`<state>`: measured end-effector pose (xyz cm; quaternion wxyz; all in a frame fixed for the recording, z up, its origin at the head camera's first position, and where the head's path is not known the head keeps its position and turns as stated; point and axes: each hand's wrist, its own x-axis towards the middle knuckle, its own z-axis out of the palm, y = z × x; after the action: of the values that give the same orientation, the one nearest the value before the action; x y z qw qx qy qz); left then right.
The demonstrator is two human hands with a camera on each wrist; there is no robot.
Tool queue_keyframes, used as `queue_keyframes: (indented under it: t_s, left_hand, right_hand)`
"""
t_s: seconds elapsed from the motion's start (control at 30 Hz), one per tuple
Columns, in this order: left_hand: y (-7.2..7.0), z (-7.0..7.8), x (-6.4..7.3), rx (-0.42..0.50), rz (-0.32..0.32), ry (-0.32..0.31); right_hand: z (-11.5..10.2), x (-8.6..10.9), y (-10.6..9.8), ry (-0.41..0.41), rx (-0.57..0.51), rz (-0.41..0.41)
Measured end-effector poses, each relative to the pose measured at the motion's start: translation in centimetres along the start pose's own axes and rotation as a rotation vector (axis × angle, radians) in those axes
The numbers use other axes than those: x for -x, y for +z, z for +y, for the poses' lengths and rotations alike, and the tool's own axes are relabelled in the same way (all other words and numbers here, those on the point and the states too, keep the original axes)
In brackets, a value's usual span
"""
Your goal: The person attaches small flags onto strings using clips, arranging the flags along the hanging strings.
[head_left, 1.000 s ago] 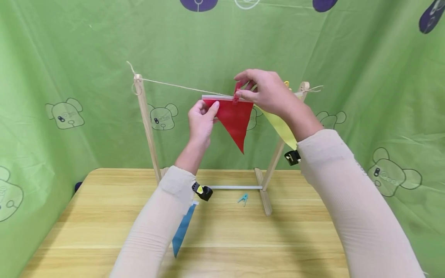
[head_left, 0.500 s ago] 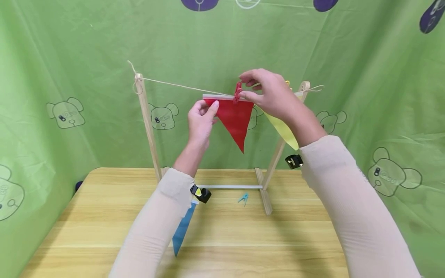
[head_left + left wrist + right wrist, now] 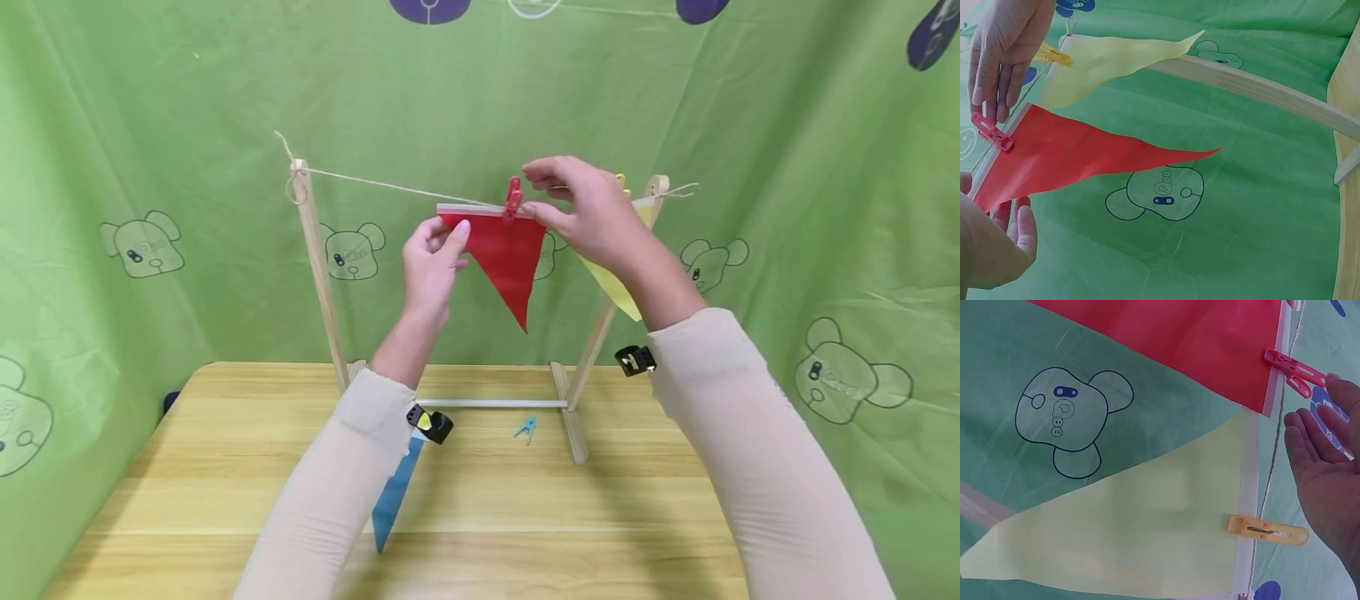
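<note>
Grips red flag (image 3: 504, 250), tip down, in left hand (image 3: 431, 268); poises empty right hand (image 3: 588, 210) just right of red peg (image 3: 513, 198).

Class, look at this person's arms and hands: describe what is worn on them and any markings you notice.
The left sleeve and right sleeve are long and pale beige. A black device sits at each cuff: the left device has a yellow patch, the right device pale marks. The left hand and right hand wear no gloves.

L slv (image 3: 326, 492) beige | R slv (image 3: 761, 450) beige | L cam (image 3: 437, 427) blk/yel | R cam (image 3: 636, 360) blk
</note>
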<state>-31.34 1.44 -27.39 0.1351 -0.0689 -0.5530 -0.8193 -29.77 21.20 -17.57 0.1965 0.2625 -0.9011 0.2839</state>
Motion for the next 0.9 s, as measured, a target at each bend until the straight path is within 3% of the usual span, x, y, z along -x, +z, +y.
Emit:
queue_keyframes:
  t_s: [0.43, 0.9]
  left_hand:
    - [-1.2, -0.1, 1.1, -0.051, -0.036, 0.037]
    - [-2.9, -0.5, 2.5, -0.148, -0.148, 0.097]
  right_hand:
    - [0.8, 2.0, 1.3, -0.047, -0.127, 0.103]
    - [1.7, 5.3, 2.4, -0.061, -0.270, 0.181]
